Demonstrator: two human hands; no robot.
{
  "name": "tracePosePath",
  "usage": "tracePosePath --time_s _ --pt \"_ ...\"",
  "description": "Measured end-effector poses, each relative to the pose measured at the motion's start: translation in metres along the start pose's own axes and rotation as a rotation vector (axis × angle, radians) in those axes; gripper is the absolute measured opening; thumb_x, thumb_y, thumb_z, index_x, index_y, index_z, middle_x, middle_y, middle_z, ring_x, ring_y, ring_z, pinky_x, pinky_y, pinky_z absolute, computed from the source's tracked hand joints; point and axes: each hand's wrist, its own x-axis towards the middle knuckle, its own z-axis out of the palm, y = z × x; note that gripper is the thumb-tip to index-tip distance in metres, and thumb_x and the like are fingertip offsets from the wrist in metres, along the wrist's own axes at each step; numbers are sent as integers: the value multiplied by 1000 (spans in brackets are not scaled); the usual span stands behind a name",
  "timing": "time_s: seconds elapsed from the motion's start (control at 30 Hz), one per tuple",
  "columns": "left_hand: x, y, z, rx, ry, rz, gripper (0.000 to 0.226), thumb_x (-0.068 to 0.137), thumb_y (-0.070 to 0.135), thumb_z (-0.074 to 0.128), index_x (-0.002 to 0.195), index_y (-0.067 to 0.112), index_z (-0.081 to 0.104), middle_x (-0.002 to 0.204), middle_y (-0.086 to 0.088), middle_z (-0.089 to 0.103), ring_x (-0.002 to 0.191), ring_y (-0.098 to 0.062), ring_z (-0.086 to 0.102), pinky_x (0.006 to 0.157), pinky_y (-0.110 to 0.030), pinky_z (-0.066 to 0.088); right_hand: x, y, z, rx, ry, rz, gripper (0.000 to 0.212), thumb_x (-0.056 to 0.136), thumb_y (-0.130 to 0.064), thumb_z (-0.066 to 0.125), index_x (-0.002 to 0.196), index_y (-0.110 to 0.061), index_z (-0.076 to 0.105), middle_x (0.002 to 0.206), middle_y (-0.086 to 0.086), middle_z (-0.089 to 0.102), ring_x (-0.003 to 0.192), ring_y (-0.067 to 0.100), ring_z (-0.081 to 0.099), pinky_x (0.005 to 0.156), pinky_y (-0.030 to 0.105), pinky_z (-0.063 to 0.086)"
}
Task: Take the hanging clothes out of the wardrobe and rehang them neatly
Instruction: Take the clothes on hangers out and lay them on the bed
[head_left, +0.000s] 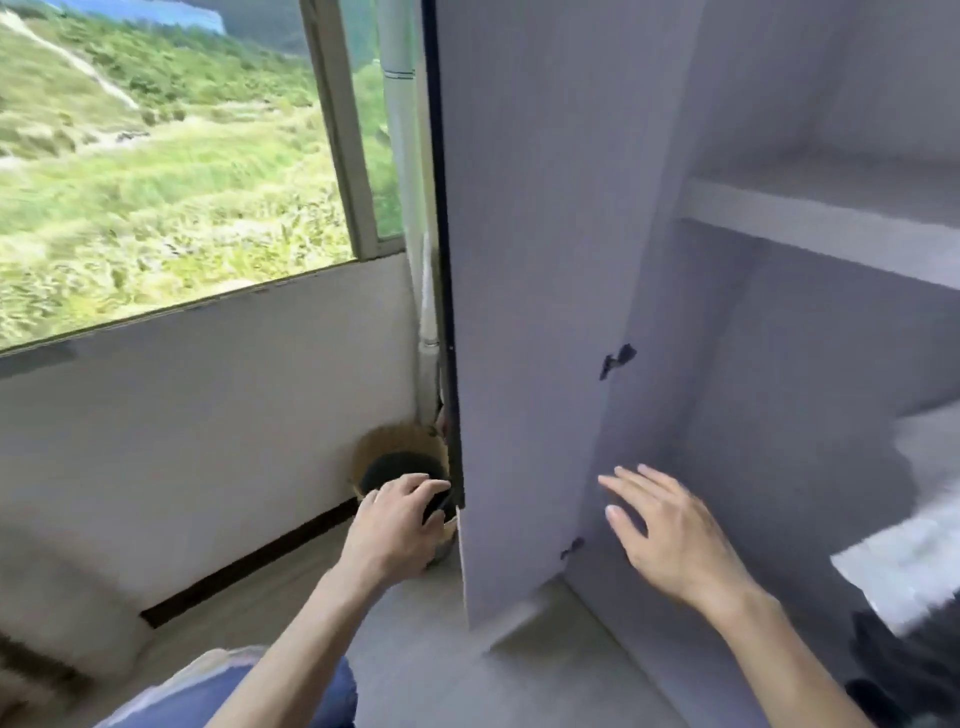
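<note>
Left hand (395, 525): fingers curled on the dark edge of the wardrobe door (524, 312), probably to hold it open for access.
Right hand (670, 535): fingers straight and spread, holding nothing, reaching toward the wardrobe interior.
Woven basket (374, 447): just beyond the left fingertips.
Shelf (810, 228): well above the right fingers.
Hanging clothes: none in view.
Dark fabric (904, 670): low, to the right of the right fingers.
Lettering: none legible.

The pale grey wardrobe (779, 364) is standing with its door (519, 260) hanging wide open, a shelf (805, 228) showing inside and a blurred dark heap (893, 660) lying low.
</note>
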Motion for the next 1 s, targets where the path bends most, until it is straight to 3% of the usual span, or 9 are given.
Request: tracePosePath --time_s 0.1,0.23,0.5,0.8,0.93,1.0 --pt "48 32 -1 -20 -14 181 43 98 36 50 141 35 49 147 10 47 137 -17 43 111 -34 35 -14 23 -17 1 70 136 41 101 -40 46 142 -36 51 151 -14 45 146 8 27 119 30 22" --pt "94 80 -3 -27 -51 400 44 100 38 45 145 38 45 150 11 44 139 -17 41 114 -34 32 -44 45 -38 -44 154 320 43 102 -43 43 144 -39 46 152 -18 40 147 4 23 118 26 21" --pt "137 197 -1 -83 -152 704 46 100 32 43 146 38 41 152 12 41 137 -18 42 110 -32 34 -105 84 -87 -146 353 590 43 99 -38 50 142 -35 50 150 -14 46 145 8 30 118 26 22" --pt "170 334 0 -156 -184 858 46 101 32 45 147 35 41 152 10 40 138 -18 42 112 -36 35 -87 156 -192 -231 695 659 42 100 -33 51 141 -27 54 150 -6 48 144 16 32 115 34 27" --pt "186 386 8 -234 -222 868 46 101 33 47 147 35 42 153 10 40 137 -16 44 111 -38 39 -61 211 -244 -333 900 672 47 103 -39 40 149 -25 43 159 1 34 150 20 20 121 39 17" --pt "197 412 17 -258 -252 873 46 101 34 47 146 36 42 152 9 41 135 -17 45 111 -39 40 -49 244 -263 -426 924 718 53 101 -46 30 151 -30 36 162 3 26 152 22 12 122 45 10"
